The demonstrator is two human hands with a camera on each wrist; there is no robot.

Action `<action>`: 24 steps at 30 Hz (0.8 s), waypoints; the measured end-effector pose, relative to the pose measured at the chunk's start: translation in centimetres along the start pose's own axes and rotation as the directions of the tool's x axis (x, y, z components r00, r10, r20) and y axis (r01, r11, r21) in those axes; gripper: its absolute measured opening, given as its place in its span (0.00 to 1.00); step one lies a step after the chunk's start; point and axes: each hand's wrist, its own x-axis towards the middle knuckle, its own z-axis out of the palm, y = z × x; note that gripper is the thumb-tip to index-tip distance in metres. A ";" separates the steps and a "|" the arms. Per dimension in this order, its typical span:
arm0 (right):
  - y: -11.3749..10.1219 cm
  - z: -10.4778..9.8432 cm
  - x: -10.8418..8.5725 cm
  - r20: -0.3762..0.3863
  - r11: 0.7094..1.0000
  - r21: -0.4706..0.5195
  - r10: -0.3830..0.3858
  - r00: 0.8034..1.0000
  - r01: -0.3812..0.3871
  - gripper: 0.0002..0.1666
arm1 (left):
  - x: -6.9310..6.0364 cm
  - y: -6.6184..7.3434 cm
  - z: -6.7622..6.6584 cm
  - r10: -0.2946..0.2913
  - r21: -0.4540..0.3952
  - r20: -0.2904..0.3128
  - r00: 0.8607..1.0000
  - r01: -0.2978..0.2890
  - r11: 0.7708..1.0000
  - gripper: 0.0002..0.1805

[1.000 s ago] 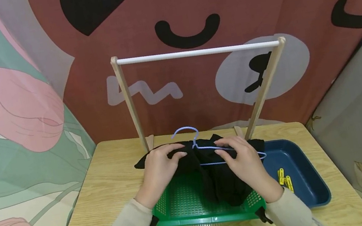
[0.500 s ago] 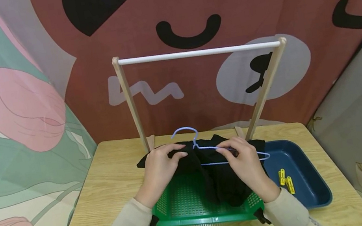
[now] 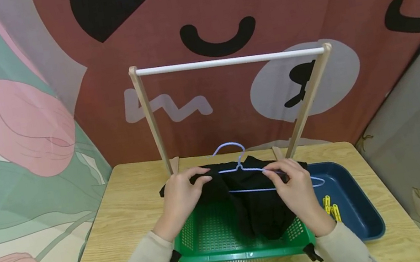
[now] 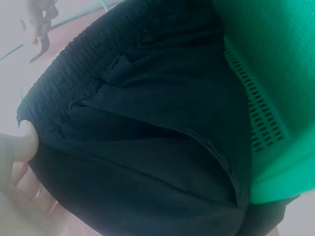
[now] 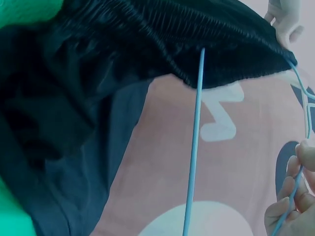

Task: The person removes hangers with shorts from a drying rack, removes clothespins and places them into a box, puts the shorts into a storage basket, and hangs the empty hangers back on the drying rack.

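The left hand is pinching the black garment at its ten o'clock edge; in the left wrist view the thumb is pressing on the gathered waistband while the fingertips are disappearing behind the cloth. The right hand is gripping the blue hanger by its upper wire, at four o'clock from the hook, fingers curling round it. The two hands are staying apart, with hanger and cloth lying between them.

The hanger's nine o'clock end is running into the mouth of the waistband — how far, the fabric is hiding. Its three o'clock end is reaching past the right hand over the blue tray. In the right wrist view, that hand is being cut off by the frame's edge.

The garment is covering the far part of the green basket on the worktop; whether its lower folds are touching the basket floor is hard to tell. Yellow pegs are lying in the tray at three o'clock, the right wrist partly overlapping them — their number is unclear. At twelve o'clock a rack is standing, its post bottoms partly hidden.
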 end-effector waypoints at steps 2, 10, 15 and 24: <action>0.3 -0.5 0.0 -0.020 1.000 -0.002 0.004 1.000 -0.004 0.09 | 0.0 -0.2 -0.2 -0.025 -0.007 -0.003 1.000 0.025 1.000 0.10; 1.4 -2.7 -0.2 -0.066 0.998 -0.038 0.039 0.997 -0.042 0.08 | -0.1 -0.7 -0.6 -0.065 -0.012 0.028 0.997 0.065 0.998 0.10; 1.9 -4.1 -0.2 -0.093 0.997 -0.056 0.054 0.994 -0.059 0.07 | -0.2 -1.0 -0.5 -0.066 -0.006 0.051 0.997 0.066 0.998 0.11; 2.3 -6.1 -0.2 -0.154 0.995 -0.078 0.049 0.987 -0.062 0.09 | -0.2 -1.7 -0.3 -0.086 0.016 0.039 0.996 0.085 0.996 0.10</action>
